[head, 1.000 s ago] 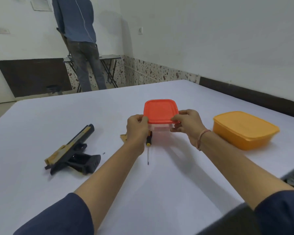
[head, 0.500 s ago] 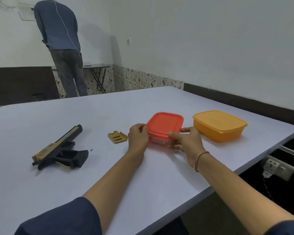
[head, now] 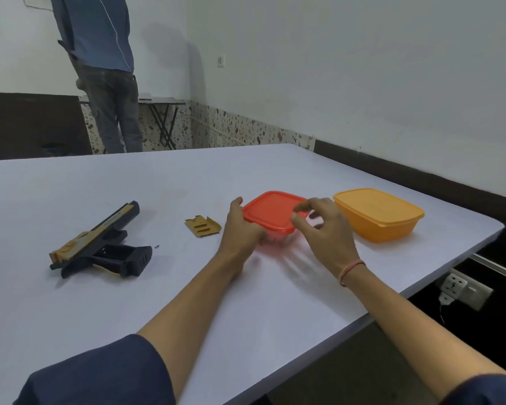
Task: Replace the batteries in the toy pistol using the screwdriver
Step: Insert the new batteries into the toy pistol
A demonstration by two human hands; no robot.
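With left hand gripping the red box and right hand loose beside it, prying its lid could skid it into the orange box.

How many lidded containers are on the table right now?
2. The red-lidded box sits between both hands; the orange box is just right of it, near the table edge. None appears hidden.
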